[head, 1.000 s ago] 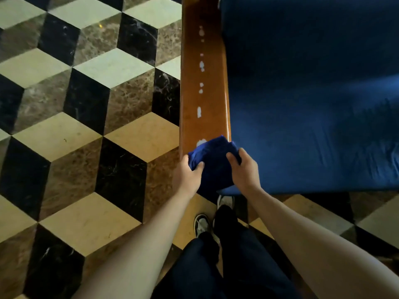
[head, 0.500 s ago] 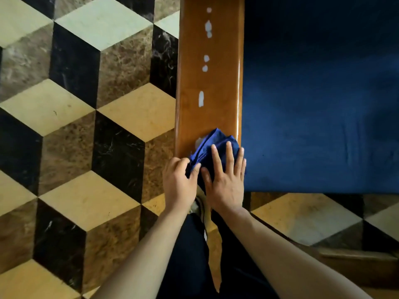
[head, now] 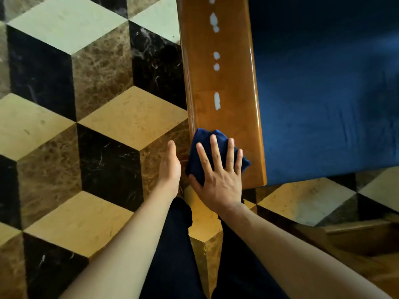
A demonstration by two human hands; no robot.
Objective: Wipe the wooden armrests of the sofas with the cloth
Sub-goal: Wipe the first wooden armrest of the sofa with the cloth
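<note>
A glossy wooden armrest (head: 233, 87) runs away from me up the middle of the view, with several white smears (head: 216, 100) along its centre. A bunched dark blue cloth (head: 201, 147) lies on its near end. My right hand (head: 218, 175) presses flat on the cloth, fingers spread. My left hand (head: 170, 167) hovers just left of the armrest, open, fingers together, off the cloth.
The sofa's blue seat cushion (head: 328, 93) fills the right side beside the armrest. Marble floor (head: 86, 126) in a cube pattern of cream, brown and black tiles covers the left. My dark trouser legs (head: 179, 255) stand at the bottom centre.
My left hand has let go of the cloth and moved left. My right hand has flattened onto the cloth and pushed it further onto the armrest. The view has come closer.
</note>
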